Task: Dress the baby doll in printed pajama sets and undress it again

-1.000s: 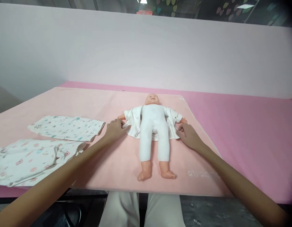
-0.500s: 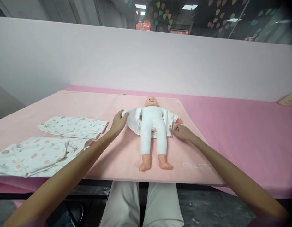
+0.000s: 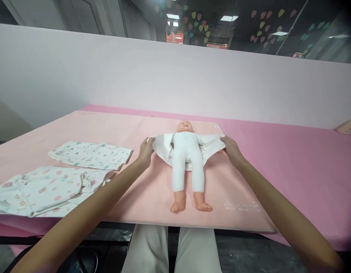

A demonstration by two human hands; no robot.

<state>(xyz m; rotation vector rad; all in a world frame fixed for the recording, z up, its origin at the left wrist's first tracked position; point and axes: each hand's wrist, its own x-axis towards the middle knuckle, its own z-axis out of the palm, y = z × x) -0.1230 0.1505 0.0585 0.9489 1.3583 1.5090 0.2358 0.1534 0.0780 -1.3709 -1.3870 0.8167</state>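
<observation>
A baby doll (image 3: 188,161) lies on its back in the middle, head away from me and bare feet toward me. Its body and legs are white. An open white baby shirt (image 3: 163,146) is on its arms and under its back, spread out to both sides. My left hand (image 3: 146,151) pinches the edge of the left front panel. Over on the right, my right hand (image 3: 232,150) grips the right front panel and holds it stretched outward. The doll's hand on that side is mostly hidden behind the cloth.
Two folded printed baby garments lie at the left: a green-patterned one (image 3: 91,154) and a pink-patterned one (image 3: 41,189). Beneath everything is a peach mat (image 3: 141,204) on a pink table cover (image 3: 300,170). A white partition (image 3: 175,79) stands behind.
My right hand has moved up and outward, pulling the shirt's right panel open and away from the doll's body. My left hand keeps its hold. The view has tilted slightly upward.
</observation>
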